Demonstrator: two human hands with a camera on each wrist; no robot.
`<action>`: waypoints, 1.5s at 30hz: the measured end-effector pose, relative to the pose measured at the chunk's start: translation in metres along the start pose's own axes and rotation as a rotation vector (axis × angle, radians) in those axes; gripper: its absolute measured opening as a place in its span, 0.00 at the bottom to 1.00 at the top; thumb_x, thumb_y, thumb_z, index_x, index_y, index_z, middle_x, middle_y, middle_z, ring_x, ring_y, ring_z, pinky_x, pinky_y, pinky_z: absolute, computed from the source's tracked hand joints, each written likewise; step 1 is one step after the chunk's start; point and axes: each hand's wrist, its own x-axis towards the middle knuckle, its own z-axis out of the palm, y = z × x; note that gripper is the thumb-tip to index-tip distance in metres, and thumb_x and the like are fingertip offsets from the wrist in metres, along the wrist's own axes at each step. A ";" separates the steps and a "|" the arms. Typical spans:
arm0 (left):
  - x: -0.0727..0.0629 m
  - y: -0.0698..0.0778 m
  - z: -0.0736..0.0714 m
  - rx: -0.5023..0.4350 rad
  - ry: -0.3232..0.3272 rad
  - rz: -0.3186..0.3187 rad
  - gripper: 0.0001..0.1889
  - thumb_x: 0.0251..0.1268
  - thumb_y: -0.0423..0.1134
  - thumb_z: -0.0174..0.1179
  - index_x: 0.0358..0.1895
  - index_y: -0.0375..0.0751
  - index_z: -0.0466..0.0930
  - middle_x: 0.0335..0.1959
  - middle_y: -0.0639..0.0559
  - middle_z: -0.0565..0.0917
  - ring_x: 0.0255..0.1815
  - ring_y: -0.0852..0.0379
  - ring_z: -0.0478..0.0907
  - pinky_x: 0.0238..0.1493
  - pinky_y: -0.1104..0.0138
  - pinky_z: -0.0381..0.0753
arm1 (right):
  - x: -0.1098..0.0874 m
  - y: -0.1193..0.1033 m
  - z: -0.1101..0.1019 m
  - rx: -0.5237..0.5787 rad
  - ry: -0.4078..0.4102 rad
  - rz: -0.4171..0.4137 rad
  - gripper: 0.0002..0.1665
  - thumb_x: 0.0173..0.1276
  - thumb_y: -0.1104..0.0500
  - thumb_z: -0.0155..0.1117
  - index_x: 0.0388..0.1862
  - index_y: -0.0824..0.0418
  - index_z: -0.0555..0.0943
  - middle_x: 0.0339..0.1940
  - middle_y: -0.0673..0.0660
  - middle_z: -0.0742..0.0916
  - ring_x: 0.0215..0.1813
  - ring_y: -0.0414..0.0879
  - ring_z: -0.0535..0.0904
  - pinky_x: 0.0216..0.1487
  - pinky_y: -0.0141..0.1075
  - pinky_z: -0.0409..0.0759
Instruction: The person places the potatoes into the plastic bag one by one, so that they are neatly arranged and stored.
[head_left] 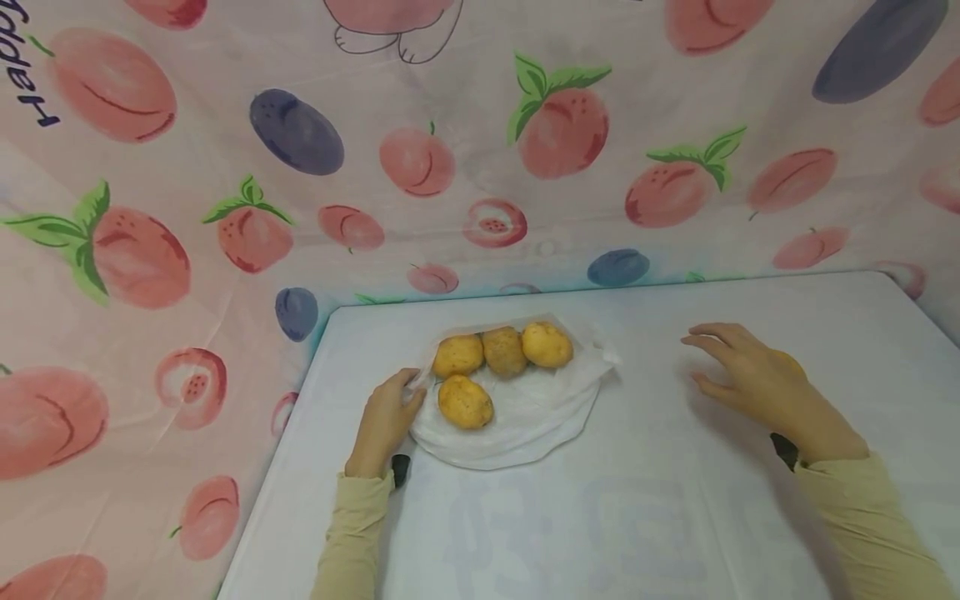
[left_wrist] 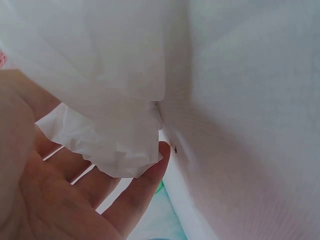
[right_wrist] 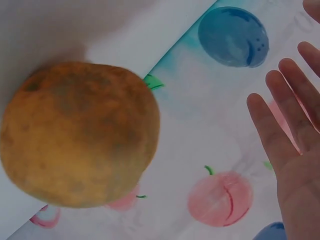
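Note:
Several yellow-brown potatoes (head_left: 466, 402) lie in and on a thin white plastic bag (head_left: 517, 425) spread on the table. At the bag's left edge, my left hand (head_left: 390, 421) holds the film between thumb and fingers. The left wrist view has the bag (left_wrist: 115, 130) hanging over the fingertips and hiding the thumb's tip. My right hand (head_left: 757, 379) is over the right part of the table, fingers apart and holding nothing. Another potato (head_left: 787, 364) shows partly behind that hand. In the right wrist view, this potato (right_wrist: 80, 135) looms large, apart from the fingers (right_wrist: 270, 135).
A white-covered table (head_left: 637, 517) carries everything. Behind it and along the left hangs a pink curtain (head_left: 465, 100) printed with fruit, meeting the table's back edge.

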 end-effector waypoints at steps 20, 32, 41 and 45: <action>-0.003 0.002 -0.004 -0.003 -0.012 -0.017 0.20 0.72 0.40 0.59 0.63 0.37 0.76 0.62 0.39 0.80 0.65 0.41 0.75 0.67 0.48 0.72 | -0.025 0.021 -0.002 0.020 -0.117 0.150 0.38 0.41 0.68 0.80 0.55 0.70 0.77 0.55 0.69 0.78 0.56 0.65 0.72 0.50 0.58 0.74; -0.002 0.002 -0.003 -0.008 -0.015 -0.012 0.20 0.72 0.40 0.59 0.62 0.37 0.76 0.62 0.40 0.80 0.66 0.42 0.75 0.68 0.48 0.72 | -0.036 0.027 -0.006 -0.001 -0.246 0.318 0.36 0.49 0.63 0.79 0.56 0.74 0.75 0.55 0.73 0.76 0.57 0.70 0.69 0.54 0.65 0.71; -0.002 0.002 -0.002 -0.017 -0.013 -0.011 0.19 0.72 0.40 0.59 0.62 0.37 0.77 0.62 0.40 0.80 0.65 0.42 0.75 0.67 0.48 0.72 | -0.040 0.029 -0.006 -0.020 -0.274 0.343 0.28 0.52 0.68 0.75 0.52 0.77 0.77 0.52 0.75 0.77 0.55 0.69 0.70 0.53 0.66 0.72; -0.002 0.002 -0.003 -0.014 -0.012 -0.010 0.19 0.71 0.40 0.59 0.62 0.37 0.77 0.61 0.40 0.80 0.65 0.42 0.75 0.67 0.49 0.72 | -0.040 0.031 -0.005 -0.016 -0.270 0.349 0.28 0.52 0.69 0.75 0.51 0.77 0.77 0.51 0.75 0.77 0.53 0.70 0.71 0.52 0.66 0.73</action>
